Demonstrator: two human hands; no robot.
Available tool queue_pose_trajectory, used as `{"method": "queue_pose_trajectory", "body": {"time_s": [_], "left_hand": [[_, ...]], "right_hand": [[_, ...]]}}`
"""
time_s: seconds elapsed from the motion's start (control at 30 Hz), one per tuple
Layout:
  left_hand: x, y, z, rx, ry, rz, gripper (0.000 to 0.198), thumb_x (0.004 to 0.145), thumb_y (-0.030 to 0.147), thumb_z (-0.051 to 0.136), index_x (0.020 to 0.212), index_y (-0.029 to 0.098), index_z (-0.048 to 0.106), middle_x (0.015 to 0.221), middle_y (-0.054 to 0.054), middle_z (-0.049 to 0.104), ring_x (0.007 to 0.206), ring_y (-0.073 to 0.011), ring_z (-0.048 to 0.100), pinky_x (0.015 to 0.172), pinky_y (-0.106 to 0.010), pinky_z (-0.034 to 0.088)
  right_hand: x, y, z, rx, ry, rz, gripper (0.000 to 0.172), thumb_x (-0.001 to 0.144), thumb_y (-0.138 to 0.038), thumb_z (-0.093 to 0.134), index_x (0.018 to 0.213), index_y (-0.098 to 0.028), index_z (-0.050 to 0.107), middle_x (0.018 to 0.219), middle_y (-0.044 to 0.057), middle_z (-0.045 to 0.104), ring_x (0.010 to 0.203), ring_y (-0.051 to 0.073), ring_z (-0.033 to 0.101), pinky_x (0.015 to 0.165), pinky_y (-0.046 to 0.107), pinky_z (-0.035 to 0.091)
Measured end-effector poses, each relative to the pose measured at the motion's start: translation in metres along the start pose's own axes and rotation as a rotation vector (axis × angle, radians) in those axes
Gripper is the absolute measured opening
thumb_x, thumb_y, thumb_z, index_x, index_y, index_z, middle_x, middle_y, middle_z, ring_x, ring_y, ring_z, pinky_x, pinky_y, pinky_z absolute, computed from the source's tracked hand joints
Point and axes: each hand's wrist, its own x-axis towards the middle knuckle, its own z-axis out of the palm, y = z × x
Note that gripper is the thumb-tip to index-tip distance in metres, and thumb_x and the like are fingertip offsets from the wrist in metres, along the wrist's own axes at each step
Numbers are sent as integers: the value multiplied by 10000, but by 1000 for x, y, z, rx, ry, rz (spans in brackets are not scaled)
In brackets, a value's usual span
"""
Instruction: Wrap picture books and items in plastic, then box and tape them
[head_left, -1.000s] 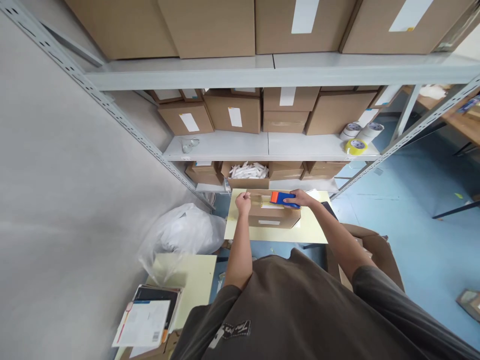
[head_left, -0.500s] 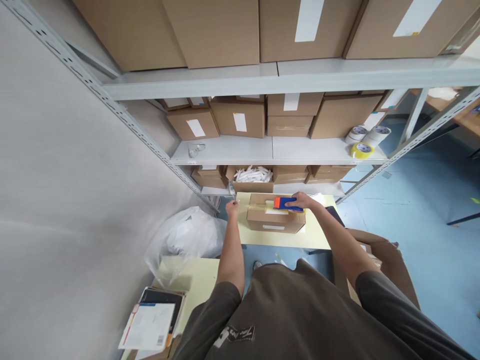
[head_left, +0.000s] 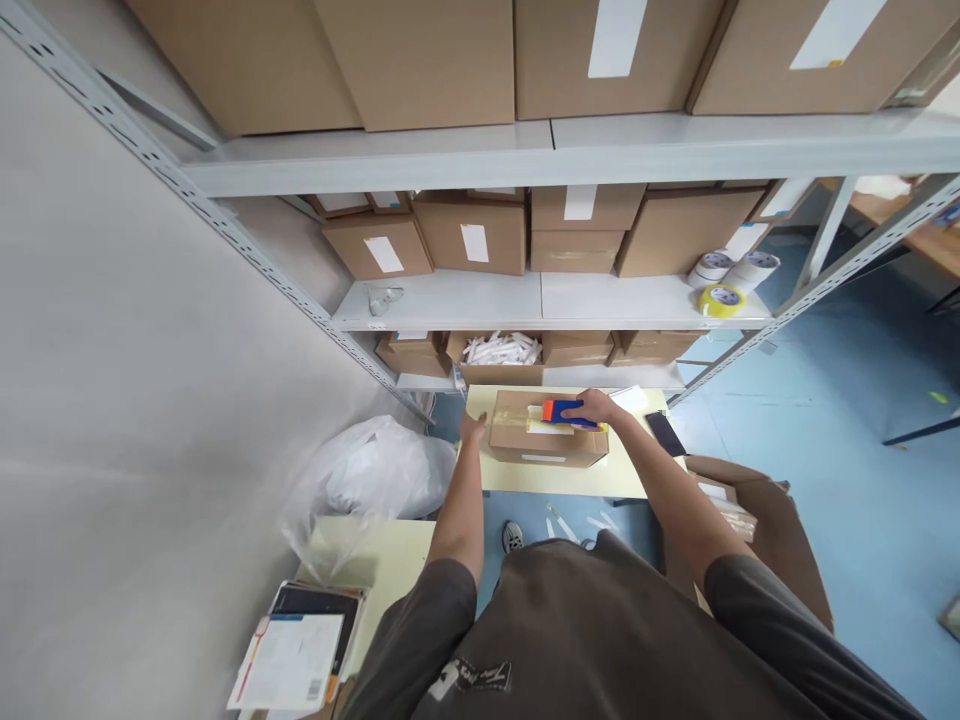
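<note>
A closed cardboard box [head_left: 511, 442] lies on the pale yellow table [head_left: 628, 475], with a strip of tape along its top and white labels on it. My right hand [head_left: 595, 406] is wrapped round a blue and orange tape dispenser [head_left: 559, 411], held at the box's top; a bit of yellow tape roll shows under the fingers. At the box's left end is my left hand [head_left: 472, 428], its thumb apart from the fingers and nothing seen in it. Whether it touches the box I cannot tell.
Cardboard boxes [head_left: 469, 245] fill the shelving [head_left: 450, 310] ahead, and tape rolls [head_left: 721, 300] stand on its right. A plastic bag [head_left: 390, 465] bulges at left. A large open carton [head_left: 787, 540] stands at right. White strips [head_left: 561, 523] litter the floor. A dark flat object [head_left: 665, 433] rests at the table's right.
My left hand has come down slightly and its pinched fingers have opened beside the box. The tape dispenser stays in my right hand at nearly the same spot. The view has shifted a little.
</note>
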Motion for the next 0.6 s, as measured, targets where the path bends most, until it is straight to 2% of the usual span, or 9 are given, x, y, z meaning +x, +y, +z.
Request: {"method": "queue_pose_trajectory", "body": {"time_s": [0.1, 0.23, 0.37, 0.47, 0.6], "left_hand": [[-8, 8, 5, -9, -60, 45, 473, 1101, 511, 469, 1279, 168, 743, 1352, -200, 756, 1347, -324, 673, 1090, -394, 509], [-25, 22, 28, 12, -125, 57, 560, 1047, 639, 540, 1214, 154, 764, 1287, -215, 779, 1281, -368, 705, 1030, -399, 530], [-39, 33, 49, 83, -128, 47, 589, 1037, 653, 546, 1233, 134, 741, 1285, -243, 770, 1285, -376, 702, 1006, -392, 528], [-45, 39, 60, 118, -128, 58, 598, 1033, 666, 540, 1250, 141, 729, 1274, -243, 772, 1268, -372, 711, 988, -386, 531], [-46, 40, 68, 155, -124, 75, 617, 1042, 668, 505, 1279, 137, 712, 1308, -236, 762, 1278, -369, 703, 982, -377, 529]], "right_hand": [[0, -3, 2, -18, 16, 21, 570, 717, -777, 829, 663, -227, 695, 726, 75, 726, 740, 248, 678, 627, 305, 405], [-2, -1, 4, -62, 46, 38, 562, 687, -773, 864, 698, -228, 731, 763, 101, 750, 801, 279, 707, 654, 311, 419], [-11, 12, 1, -118, 48, 79, 572, 681, -783, 869, 755, -226, 763, 844, 130, 782, 860, 298, 728, 668, 312, 437], [-24, 37, -8, -142, 35, 98, 586, 706, -793, 849, 770, -217, 769, 882, 145, 791, 856, 299, 730, 653, 316, 429], [-53, 95, -35, -228, 23, 122, 603, 751, -809, 792, 794, -208, 775, 898, 134, 790, 855, 285, 724, 654, 312, 417]]}}
